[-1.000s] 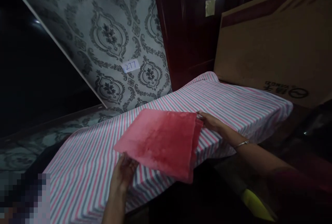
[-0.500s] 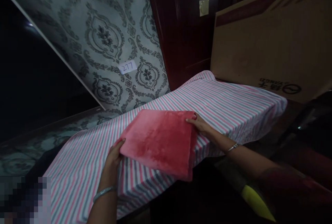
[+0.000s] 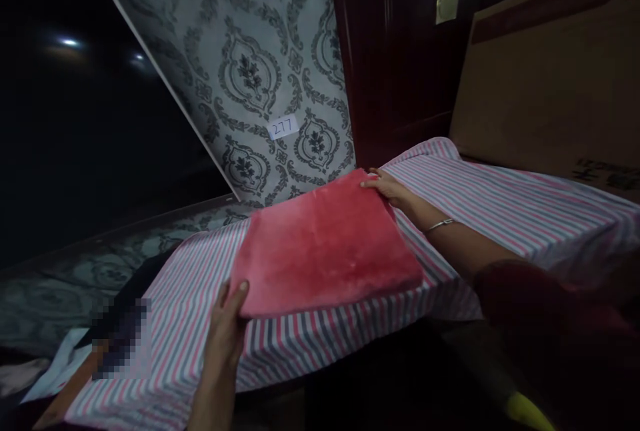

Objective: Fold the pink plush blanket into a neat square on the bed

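The left hand came up from the near edge of the frame, forearm rising almost straight into the picture, and it sat at the near left corner of the red cloth. Its fingers were curled over that corner with the thumb pressed on top, so it had a pinch on the fabric there, a closed grip, though how much cloth was tucked under the palm could not be told.

The red cloth itself lay folded flat on the striped sheet, a rough rectangle whose long axis ran from near left to far right, tilted across the stripes. It sat toward the near edge of the covered surface, well inside it, with its near right corner close to where the sheet dropped off. So from the left hand the cloth stretched away up and to the right; from the right hand it spread down and to the left.

The right hand reached in from the right, arm lying low over the sheet, a thin bracelet on the wrist. It rested at the far right corner of the cloth, fingers fairly straight and laid over the edge, touching it; whether they truly gripped could not be told.

The two hands held diagonal corners, the left nearer the body, the right stretched farther out.
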The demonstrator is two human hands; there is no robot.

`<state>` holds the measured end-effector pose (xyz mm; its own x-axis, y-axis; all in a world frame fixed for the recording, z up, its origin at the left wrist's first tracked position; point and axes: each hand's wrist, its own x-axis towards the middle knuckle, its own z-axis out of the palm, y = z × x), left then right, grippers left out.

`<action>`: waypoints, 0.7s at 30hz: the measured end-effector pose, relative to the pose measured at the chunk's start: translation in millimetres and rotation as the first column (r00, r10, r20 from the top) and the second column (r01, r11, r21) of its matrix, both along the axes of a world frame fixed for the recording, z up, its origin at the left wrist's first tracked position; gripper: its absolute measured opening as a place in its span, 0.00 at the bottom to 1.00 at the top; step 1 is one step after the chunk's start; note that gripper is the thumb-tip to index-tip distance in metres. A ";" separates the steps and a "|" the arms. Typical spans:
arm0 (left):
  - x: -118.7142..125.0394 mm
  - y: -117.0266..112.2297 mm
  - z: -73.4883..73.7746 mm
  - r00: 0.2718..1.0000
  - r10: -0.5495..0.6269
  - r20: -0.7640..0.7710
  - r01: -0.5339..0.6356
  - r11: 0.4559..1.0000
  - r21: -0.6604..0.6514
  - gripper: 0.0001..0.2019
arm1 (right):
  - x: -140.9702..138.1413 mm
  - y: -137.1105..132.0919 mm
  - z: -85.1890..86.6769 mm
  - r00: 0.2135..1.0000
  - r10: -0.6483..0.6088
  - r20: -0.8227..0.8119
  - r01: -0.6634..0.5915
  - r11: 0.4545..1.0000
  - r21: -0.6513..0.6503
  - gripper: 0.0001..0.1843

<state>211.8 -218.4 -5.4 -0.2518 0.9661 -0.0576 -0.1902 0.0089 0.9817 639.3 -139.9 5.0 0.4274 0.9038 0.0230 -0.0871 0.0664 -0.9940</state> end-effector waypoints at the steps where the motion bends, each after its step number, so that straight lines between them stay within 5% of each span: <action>1: -2.4 -5.5 -14.0 0.999 -0.023 -0.042 0.019 0.996 -0.092 0.25 | -5.5 0.7 -10.3 1.000 -0.017 0.011 0.018 0.998 -0.066 0.54; 4: -11.3 -11.8 -52.4 0.977 -0.172 -0.130 0.134 0.958 -0.254 0.24 | -21.3 -8.3 -48.3 1.000 -0.024 0.016 0.027 0.973 -0.228 0.52; 7: -21.8 -4.9 -70.3 0.962 -0.201 -0.186 0.163 0.966 -0.200 0.28 | -23.1 -25.0 -77.2 0.999 -0.001 0.039 0.011 0.969 -0.247 0.46; 10: -26.7 7.5 -69.2 0.936 -0.191 -0.295 0.175 0.981 -0.080 0.30 | -11.3 -45.1 -90.2 0.994 -0.015 0.108 0.041 0.971 -0.235 0.39; 14: -22.1 18.1 -59.5 0.846 -0.162 -0.508 0.172 0.985 -0.027 0.30 | -0.4 -82.8 -99.0 0.899 0.001 0.437 0.093 0.977 -0.192 0.25; 17: -17.1 20.5 -52.4 0.794 -0.159 -0.587 0.125 0.987 -0.099 0.23 | -7.5 -112.3 -104.3 0.851 0.106 0.515 0.026 0.970 -0.243 0.27; 21: -10.8 22.4 -48.6 0.825 -0.212 -0.525 0.142 0.975 -0.170 0.20 | -23.3 -132.0 -106.1 0.805 0.139 0.577 -0.009 0.975 -0.222 0.36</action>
<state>201.0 -196.0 -53.9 -0.1018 0.9916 -0.0801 0.3820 0.1133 0.9172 616.0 -271.9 -101.0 0.3220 0.9445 0.0642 0.5195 -0.1196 -0.8460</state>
